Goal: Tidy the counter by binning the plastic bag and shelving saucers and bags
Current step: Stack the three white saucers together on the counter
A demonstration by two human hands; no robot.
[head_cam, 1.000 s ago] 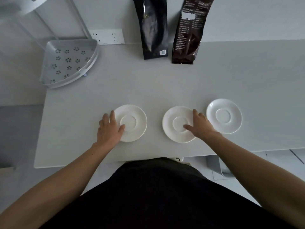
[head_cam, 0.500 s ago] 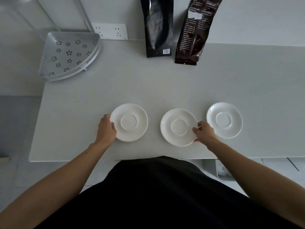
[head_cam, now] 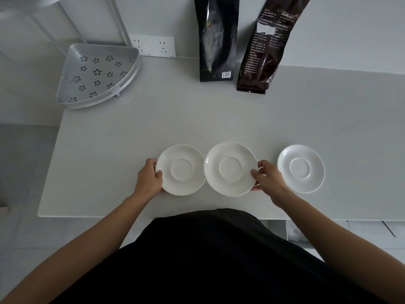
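Three white saucers sit in a row across the near part of the grey counter (head_cam: 306,119), all face up, each with a round ring pressed into its centre. They are round, so none has a long axis. The left saucer (head_cam: 180,170) and the middle saucer (head_cam: 230,168) are rim to rim, touching or nearly so; the middle one looks slightly larger and may be lifted a little, though that is hard to tell. The right saucer (head_cam: 300,168) lies flat, apart from the other two.

The left hand (head_cam: 149,177) grips the left saucer at its left rim, thumb on top. The right hand (head_cam: 268,177) grips the middle saucer at its right rim, thumb on top and fingers beneath.

Two tall dark bags stand upright against the back wall, long axes vertical: a black bag (head_cam: 215,38) with a barcode low on its front, and a brown bag (head_cam: 267,47) covered in small print, leaning slightly.

One grey corner shelf (head_cam: 96,75), triangular with flower-shaped holes, sits at the counter's far left corner. A white wall socket (head_cam: 153,45) is just behind it.
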